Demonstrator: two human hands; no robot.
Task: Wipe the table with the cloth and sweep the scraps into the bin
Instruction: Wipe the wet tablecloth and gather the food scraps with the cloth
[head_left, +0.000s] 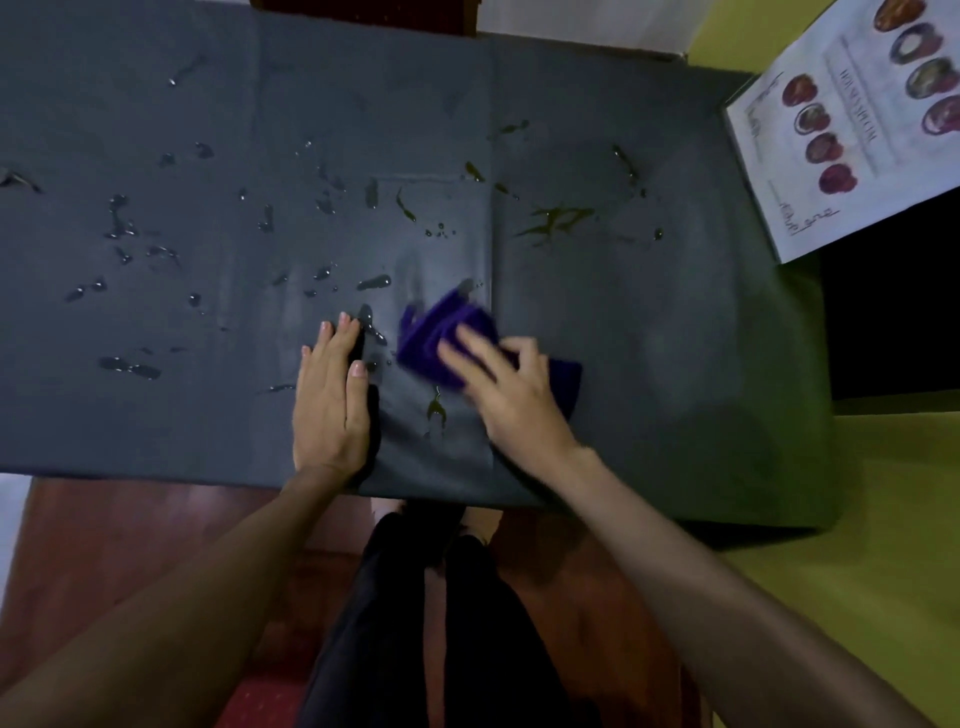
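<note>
A dark grey table (649, 322) fills the view, dotted with wet spills (119, 218) and greenish smears (558, 221). A folded purple cloth (436, 335) lies on it near the front middle. My right hand (506, 387) presses on the cloth with fingers spread over it; the hand and cloth are blurred. My left hand (330, 400) rests flat on the table just left of the cloth, fingers straight. A small green smear (436, 408) sits between the two hands. No bin is in view.
A printed menu sheet (852, 119) with pictures of dishes overhangs the table's far right corner. The table's front edge runs just below my wrists. My legs in dark trousers (415, 623) stand over a reddish floor. A yellow-green surface (857, 493) lies to the right.
</note>
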